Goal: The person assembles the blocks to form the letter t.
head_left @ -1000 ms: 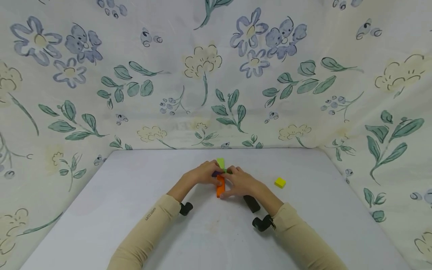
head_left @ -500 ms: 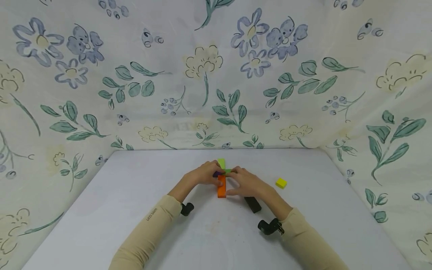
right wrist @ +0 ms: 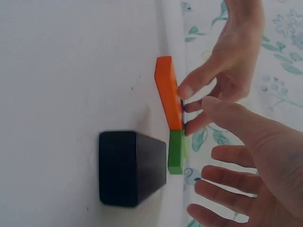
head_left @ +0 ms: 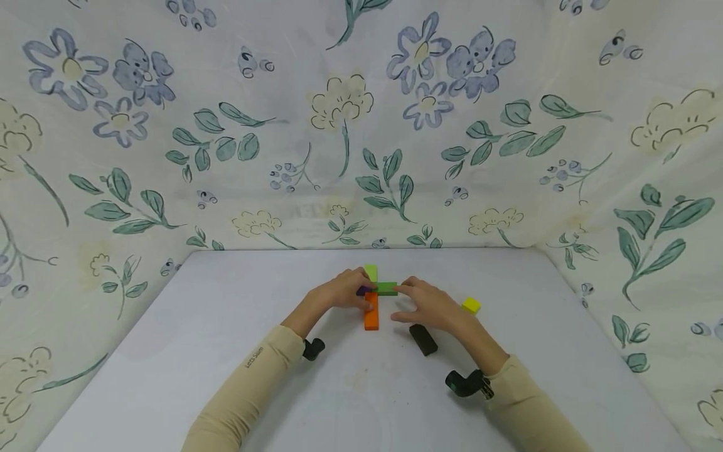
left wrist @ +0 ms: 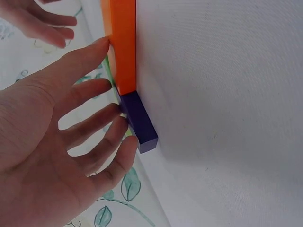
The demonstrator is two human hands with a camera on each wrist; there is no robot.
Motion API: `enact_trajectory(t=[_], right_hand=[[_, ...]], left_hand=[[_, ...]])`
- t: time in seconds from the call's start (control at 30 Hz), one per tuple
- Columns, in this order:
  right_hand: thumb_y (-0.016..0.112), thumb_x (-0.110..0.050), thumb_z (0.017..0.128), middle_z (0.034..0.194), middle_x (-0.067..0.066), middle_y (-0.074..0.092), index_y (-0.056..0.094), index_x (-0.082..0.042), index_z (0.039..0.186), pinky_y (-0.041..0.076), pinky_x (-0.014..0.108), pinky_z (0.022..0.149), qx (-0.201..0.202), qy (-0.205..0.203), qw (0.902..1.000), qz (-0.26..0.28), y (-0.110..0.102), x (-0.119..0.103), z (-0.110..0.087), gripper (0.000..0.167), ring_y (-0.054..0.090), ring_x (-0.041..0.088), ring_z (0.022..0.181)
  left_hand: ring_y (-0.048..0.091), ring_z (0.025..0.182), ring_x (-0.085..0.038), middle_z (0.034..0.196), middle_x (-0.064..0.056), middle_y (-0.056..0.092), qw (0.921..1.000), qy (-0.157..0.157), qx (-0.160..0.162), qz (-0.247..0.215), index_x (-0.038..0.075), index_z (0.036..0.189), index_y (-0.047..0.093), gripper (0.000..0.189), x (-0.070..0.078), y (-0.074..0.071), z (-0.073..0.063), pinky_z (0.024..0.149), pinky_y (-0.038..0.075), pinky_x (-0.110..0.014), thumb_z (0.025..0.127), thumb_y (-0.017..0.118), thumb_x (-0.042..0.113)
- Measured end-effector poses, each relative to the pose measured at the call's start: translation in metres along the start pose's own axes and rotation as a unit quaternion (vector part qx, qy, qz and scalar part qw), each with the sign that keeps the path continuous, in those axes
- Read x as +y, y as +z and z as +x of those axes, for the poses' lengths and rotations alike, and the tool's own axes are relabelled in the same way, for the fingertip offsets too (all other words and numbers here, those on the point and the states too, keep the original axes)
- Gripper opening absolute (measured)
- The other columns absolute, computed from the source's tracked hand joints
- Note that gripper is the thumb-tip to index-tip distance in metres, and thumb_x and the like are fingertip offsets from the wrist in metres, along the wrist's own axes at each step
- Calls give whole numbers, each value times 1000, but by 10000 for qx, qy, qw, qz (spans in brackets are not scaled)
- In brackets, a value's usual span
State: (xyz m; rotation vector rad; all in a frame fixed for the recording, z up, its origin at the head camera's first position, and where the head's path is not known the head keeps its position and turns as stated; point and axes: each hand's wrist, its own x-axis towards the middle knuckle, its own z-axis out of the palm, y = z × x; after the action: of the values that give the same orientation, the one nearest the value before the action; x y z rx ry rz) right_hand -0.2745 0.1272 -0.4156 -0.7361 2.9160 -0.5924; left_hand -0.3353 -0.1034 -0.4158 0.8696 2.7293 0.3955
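Observation:
An orange block (head_left: 371, 317), a purple block (left wrist: 139, 120), a green block (head_left: 387, 289) and a lime-green block (head_left: 370, 272) lie as a cross on the white table. My left hand (head_left: 341, 290) rests at its left side: the thumb touches the orange block and the spread fingertips lie along the purple one, which they partly hide in the head view. My right hand (head_left: 433, 306) is to the right with parted fingers, holding nothing. Its index fingertip is right by the outer end of the green block.
A black block (head_left: 423, 339) lies just in front of my right hand. Behind that hand, to the right, is a yellow block (head_left: 471, 306). A floral cloth (head_left: 339, 157) hangs behind the table's back edge (head_left: 271, 250).
My right hand has drawn back to the right from the orange and green blocks, uncovering the green block and more of the black one. The left hand stays in place.

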Motion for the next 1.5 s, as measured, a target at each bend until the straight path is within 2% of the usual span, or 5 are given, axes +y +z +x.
enact_trajectory(t=[0.43, 0.63, 0.9, 1.27, 1.5], right_hand=[[72, -40, 87, 133, 14, 58, 57, -10, 137, 52, 52, 93, 473, -55, 9989, -21, -14, 26, -19, 60, 59, 32, 117], [73, -39, 87, 131, 17, 59, 58, -7, 136, 53, 52, 90, 600, -9, 9982, -9, -19, 36, -26, 61, 61, 34, 116], [73, -37, 87, 129, 19, 60, 58, -5, 135, 54, 51, 85, 738, 318, 9968, 23, -20, 53, -34, 60, 62, 35, 112], [76, -32, 85, 125, 21, 62, 61, -3, 131, 55, 48, 76, 868, 607, 9943, -86, -22, 79, -43, 56, 65, 34, 105], [78, -26, 83, 114, 19, 66, 64, -2, 126, 54, 44, 73, 878, 724, 9933, -219, -27, 90, -49, 52, 64, 29, 94]], left_hand=[[48, 109, -22, 127, -7, 55, 9999, -99, 7, -30, 14, 131, 64, 50, 1, -2, -2, 97, 44, -36, 85, 77, 31], [49, 110, -23, 127, -8, 55, 10000, -30, 2, -77, 13, 131, 65, 50, 1, -1, -2, 97, 44, -36, 85, 77, 30], [49, 106, -23, 125, -9, 56, 9998, 150, 0, -125, 11, 129, 65, 48, 4, -3, -2, 94, 44, -36, 85, 77, 28], [48, 107, -22, 126, -8, 55, 9998, 144, 12, -162, 13, 131, 65, 49, 2, 0, -3, 93, 44, -34, 86, 76, 28], [47, 110, -23, 128, -8, 55, 9998, 70, 46, -179, 14, 131, 65, 49, 0, 0, -5, 96, 44, -36, 86, 76, 29]])
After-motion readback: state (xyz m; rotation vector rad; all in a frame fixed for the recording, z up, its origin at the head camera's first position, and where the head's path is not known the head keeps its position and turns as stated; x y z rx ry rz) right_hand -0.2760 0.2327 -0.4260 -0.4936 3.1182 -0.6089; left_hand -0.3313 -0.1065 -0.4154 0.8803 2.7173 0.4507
